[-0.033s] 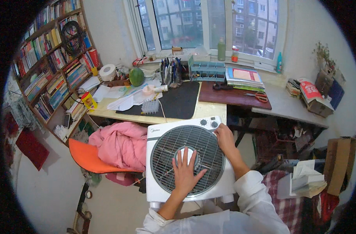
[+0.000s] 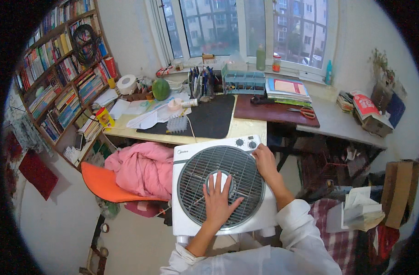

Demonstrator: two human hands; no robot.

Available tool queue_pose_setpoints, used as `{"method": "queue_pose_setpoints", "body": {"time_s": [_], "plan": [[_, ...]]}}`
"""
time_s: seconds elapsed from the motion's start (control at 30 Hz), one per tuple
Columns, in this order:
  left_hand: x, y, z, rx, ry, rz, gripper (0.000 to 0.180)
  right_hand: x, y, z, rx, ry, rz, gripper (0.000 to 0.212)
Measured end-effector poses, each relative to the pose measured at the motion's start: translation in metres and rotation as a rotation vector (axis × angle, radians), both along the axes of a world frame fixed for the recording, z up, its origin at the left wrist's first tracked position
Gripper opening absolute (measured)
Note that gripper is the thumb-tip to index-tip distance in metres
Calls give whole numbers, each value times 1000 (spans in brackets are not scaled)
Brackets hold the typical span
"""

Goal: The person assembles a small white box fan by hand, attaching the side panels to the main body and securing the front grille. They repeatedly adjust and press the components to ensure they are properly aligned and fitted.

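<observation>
A white box fan (image 2: 271,215) with a round dark grille stands upright-faced toward me, tilted slightly, close in front of my body. My left hand (image 2: 217,199) lies flat on the grille with fingers spread, covering part of the pale round hub (image 2: 223,178). At the fan's upper right corner, my right hand (image 2: 267,164) has bent fingers closed round the edge, just beside a control knob (image 2: 252,145). A second knob (image 2: 239,142) sits to its left. The undersides of my right fingertips are hidden.
Behind the fan stands a desk (image 2: 250,126) with a black mat (image 2: 218,121), a watermelon (image 2: 161,89) and scissors (image 2: 305,111). To the left are an orange chair (image 2: 97,183) holding a pink quilt (image 2: 143,167) and a bookshelf (image 2: 58,75). An open book (image 2: 363,211) lies at right.
</observation>
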State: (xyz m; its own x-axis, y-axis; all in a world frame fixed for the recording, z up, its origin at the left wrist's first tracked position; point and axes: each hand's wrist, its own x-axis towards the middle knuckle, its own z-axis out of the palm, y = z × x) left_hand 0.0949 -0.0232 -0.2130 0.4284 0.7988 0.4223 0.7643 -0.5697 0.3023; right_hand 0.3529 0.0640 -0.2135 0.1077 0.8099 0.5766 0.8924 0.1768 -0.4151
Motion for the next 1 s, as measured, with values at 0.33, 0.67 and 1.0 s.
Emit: {"method": "queue_pose_setpoints", "body": {"time_s": [0.33, 0.67, 1.0], "plan": [[1, -1, -4, -11, -17, 11, 91, -15, -135, -6, 3, 68, -65, 7], [50, -9, 1, 10, 36, -406, 82, -33, -194, 2, -24, 168, 0, 12], [99, 58, 10, -81, 227, -429, 103, -1, -115, -14, 67, 255, -48, 12]]}}
